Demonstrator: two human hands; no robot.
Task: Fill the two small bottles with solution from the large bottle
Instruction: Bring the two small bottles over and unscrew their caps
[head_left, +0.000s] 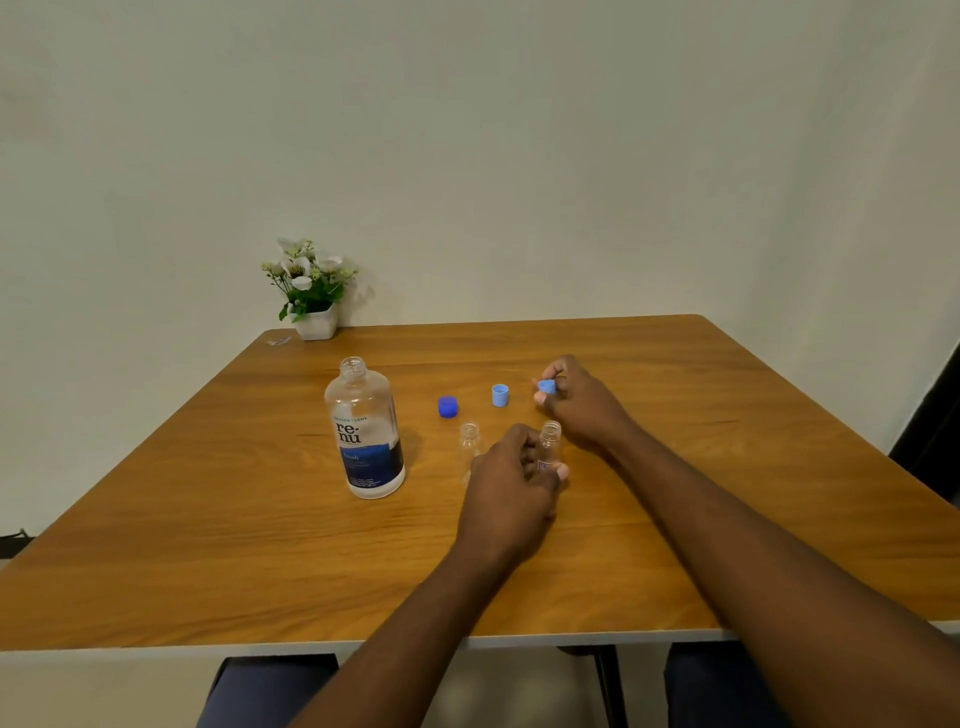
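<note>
The large clear bottle with a blue "renu" label stands uncapped on the wooden table, left of centre. Its dark blue cap lies to its right. Two small clear bottles stand open near the middle. My left hand grips the right small bottle around its body. The other small bottle stands just left of that hand, partly hidden by it. My right hand pinches a light blue cap just above the table. A second light blue cap rests on the table between the dark cap and my right hand.
A white pot of artificial flowers stands at the table's far left corner against the wall. A small scrap lies beside it. The table's near edge runs across the bottom, with my knees below it.
</note>
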